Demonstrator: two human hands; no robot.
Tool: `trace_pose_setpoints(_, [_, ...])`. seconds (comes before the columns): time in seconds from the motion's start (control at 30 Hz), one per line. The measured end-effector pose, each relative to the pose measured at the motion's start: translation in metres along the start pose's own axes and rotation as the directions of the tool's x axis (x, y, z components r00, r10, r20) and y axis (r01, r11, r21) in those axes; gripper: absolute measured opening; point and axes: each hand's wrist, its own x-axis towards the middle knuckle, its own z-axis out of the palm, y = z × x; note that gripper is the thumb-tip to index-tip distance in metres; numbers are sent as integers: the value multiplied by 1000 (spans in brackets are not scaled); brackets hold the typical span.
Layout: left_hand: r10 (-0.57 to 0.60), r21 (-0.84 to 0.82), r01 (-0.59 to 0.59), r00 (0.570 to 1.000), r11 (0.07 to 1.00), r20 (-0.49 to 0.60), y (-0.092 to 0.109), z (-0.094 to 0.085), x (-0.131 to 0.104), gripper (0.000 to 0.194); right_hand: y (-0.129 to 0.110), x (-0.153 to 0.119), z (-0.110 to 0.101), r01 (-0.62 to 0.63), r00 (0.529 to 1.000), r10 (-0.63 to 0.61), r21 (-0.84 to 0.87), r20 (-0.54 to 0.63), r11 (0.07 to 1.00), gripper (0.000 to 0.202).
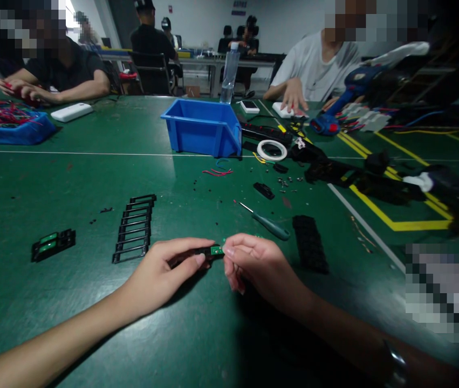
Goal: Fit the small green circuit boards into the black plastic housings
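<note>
My left hand (pixel 172 267) is closed round a small black housing with a green circuit board (pixel 216 250), low over the green table. At the board's right end, my right hand (pixel 253 264) has its thumb and fingertips pinched together; what they hold, if anything, is too small to make out. A screwdriver (pixel 272 225) with a green handle lies just beyond my right hand. Left of my left hand rests a black ladder-like plastic frame (pixel 134 227). Farther left sits another black housing with green boards (pixel 53 244). A black ribbed block (pixel 310 243) lies to the right.
A blue bin (pixel 203 132) stands ahead, a water bottle (pixel 230 75) behind it. A white tape ring (pixel 272 150), loose screws (pixel 285 183) and red wires (pixel 218 172) lie nearer. At far left, a blue tray (pixel 14 134) holds wires. Co-workers sit across the table; a blue power tool (pixel 350 91) is at right.
</note>
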Motion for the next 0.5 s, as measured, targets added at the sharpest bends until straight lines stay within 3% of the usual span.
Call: trace_pose_setpoints(0.5, [57, 142, -56, 998, 988, -1, -9, 0, 0, 30, -4, -4, 1, 37, 999, -32, -122, 42, 992, 19])
